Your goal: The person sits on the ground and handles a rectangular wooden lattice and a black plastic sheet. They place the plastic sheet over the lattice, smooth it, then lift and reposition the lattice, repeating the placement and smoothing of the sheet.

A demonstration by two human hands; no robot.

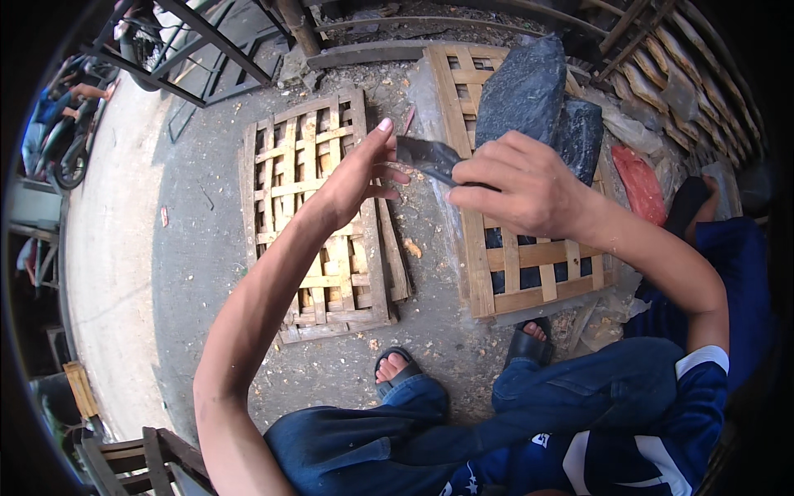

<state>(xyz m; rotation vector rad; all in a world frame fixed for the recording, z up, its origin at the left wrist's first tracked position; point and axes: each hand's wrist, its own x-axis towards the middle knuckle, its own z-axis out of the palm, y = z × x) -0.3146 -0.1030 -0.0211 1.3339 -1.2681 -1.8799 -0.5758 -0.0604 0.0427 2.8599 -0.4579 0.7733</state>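
Note:
My right hand (521,182) is closed on one end of a dark, slightly shiny strip (428,154) that looks like folded plastic. The strip's other end reaches my left hand (364,175), whose fingers are apart with the thumb raised. Whether the left fingers touch the strip is hard to tell. Below my left hand lies a woven wooden lattice panel (310,248), stacked on another. Under my right hand is a second lattice panel (519,291), with large dark plastic sheets or bags (523,91) on its upper part.
A red plastic piece (638,183) lies right of the panels. Stacked, jagged-edged slabs (691,83) line the far right. Another person's dark blue clothing (740,273) shows at the right edge. A black metal frame (219,45) stands at the far left, near a motorbike (74,157).

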